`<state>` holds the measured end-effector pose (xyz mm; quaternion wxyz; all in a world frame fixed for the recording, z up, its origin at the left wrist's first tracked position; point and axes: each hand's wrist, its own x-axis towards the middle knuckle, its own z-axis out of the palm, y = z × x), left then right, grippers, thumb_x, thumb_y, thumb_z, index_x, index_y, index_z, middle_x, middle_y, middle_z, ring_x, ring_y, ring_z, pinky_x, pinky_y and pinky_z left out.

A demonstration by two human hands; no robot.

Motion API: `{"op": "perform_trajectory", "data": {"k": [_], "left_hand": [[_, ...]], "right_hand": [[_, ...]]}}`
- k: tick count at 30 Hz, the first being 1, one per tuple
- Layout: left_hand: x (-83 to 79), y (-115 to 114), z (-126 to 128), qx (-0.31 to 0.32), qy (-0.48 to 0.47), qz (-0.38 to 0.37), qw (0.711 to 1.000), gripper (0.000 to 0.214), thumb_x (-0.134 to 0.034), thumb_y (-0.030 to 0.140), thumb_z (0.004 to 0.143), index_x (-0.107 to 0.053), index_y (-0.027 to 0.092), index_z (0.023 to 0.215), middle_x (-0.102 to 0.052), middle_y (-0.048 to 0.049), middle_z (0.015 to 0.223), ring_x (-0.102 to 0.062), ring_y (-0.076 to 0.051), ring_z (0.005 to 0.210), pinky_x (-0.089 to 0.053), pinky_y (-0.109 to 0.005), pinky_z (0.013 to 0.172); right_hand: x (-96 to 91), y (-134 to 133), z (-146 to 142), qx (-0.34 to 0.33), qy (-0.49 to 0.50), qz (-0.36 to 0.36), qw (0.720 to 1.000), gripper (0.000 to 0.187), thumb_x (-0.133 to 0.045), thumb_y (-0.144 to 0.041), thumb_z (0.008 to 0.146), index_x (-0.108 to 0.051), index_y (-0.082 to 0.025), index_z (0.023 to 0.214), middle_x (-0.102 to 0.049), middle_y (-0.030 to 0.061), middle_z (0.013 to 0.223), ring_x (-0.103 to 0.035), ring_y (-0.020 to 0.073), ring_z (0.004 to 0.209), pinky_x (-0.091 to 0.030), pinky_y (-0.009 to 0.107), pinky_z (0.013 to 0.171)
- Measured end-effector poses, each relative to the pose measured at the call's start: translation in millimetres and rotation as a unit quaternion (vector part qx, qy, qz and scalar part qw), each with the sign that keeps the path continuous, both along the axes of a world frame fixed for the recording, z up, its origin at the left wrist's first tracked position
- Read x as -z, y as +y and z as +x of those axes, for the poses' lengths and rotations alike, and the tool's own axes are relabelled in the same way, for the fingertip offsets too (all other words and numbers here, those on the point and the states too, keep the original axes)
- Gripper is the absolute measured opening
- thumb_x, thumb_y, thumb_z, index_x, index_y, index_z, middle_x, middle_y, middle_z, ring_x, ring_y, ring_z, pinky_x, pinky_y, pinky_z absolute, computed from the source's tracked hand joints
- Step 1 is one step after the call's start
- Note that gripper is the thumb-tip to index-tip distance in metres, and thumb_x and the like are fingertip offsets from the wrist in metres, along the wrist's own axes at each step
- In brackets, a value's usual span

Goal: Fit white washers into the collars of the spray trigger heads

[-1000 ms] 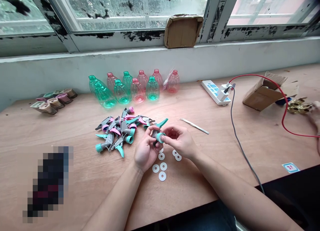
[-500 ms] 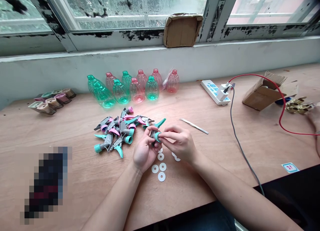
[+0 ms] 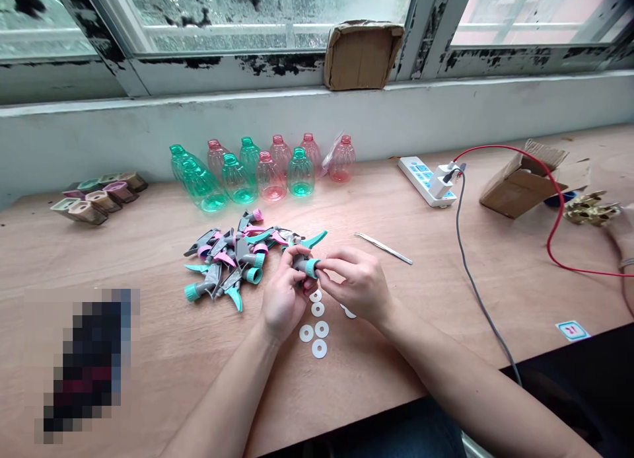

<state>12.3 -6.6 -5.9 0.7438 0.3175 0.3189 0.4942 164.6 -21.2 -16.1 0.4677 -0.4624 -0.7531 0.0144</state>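
Note:
My left hand [image 3: 286,298] is closed around a grey spray trigger head [image 3: 300,264] with a teal collar and teal lever. The collar's open end faces right, toward my right hand [image 3: 359,283]. The right fingers are pinched together at the collar's mouth; whatever they may hold is hidden. Below the hands, several flat white washers [image 3: 319,349] lie on the table, some partly covered by my right hand. To the left is a heap of spray trigger heads [image 3: 242,252] in grey with pink or teal parts. Metal tweezers [image 3: 384,248] lie beyond my right hand.
Green and pink clear bottles [image 3: 240,180] stand along the wall. Small containers [image 3: 96,197] sit at the far left. A power strip [image 3: 421,179] with cables, an open cardboard box [image 3: 518,186] and brass-coloured parts [image 3: 592,210] are on the right. A blurred-out dark patch covers the left front.
The spray trigger head has turned slightly in my left hand, so more of its grey body shows beside the collar. My right fingertips stay close to the collar's mouth.

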Motion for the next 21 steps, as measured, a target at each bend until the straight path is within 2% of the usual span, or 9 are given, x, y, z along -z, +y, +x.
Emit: {"op": "perform_trajectory", "data": {"k": [5,10,17,21], "left_hand": [[-1.6,-2.0,3.3,-0.029,0.056,0.043,0.997,0.039,-0.052,0.004,0.066,-0.056,0.022,0.1,-0.054,0.0008,0.083,-0.045,-0.009,0.063,-0.039,-0.019,0.057],[0.0,-2.9,4.5,-0.042,0.059,0.051,0.996,0.04,-0.054,0.005,0.065,-0.056,0.024,0.101,-0.053,0.0014,0.087,-0.046,-0.008,0.063,-0.04,-0.02,0.058],[2.4,-4.1,5.0,-0.044,0.099,0.063,0.992,0.035,-0.057,0.006,0.069,-0.057,0.024,0.099,-0.053,0.0028,0.075,-0.046,-0.009,0.064,-0.039,-0.019,0.059],[2.0,-1.6,3.6,-0.018,0.068,0.048,0.996,0.035,-0.055,0.005,0.068,-0.057,0.022,0.098,-0.053,0.0022,0.075,-0.045,-0.009,0.063,-0.039,-0.019,0.059]], "right_hand": [[-0.2,0.9,-2.2,0.002,0.033,-0.027,0.999,0.015,-0.063,-0.017,0.081,-0.075,-0.024,0.086,-0.072,0.0024,0.082,-0.065,0.0145,0.069,-0.049,0.026,0.066],[2.0,2.0,-1.2,-0.023,0.078,-0.047,0.996,0.014,-0.062,-0.018,0.083,-0.075,-0.023,0.088,-0.072,0.0029,0.083,-0.065,0.0136,0.068,-0.05,0.025,0.064],[5.2,2.9,-1.3,-0.011,0.049,-0.047,0.998,0.016,-0.062,-0.019,0.085,-0.076,-0.026,0.088,-0.073,0.0014,0.084,-0.064,0.0127,0.067,-0.048,0.024,0.063],[4.7,3.7,-0.8,-0.016,0.045,-0.046,0.998,0.015,-0.062,-0.021,0.086,-0.076,-0.025,0.089,-0.073,0.0021,0.085,-0.064,0.0132,0.068,-0.049,0.025,0.064]]}}
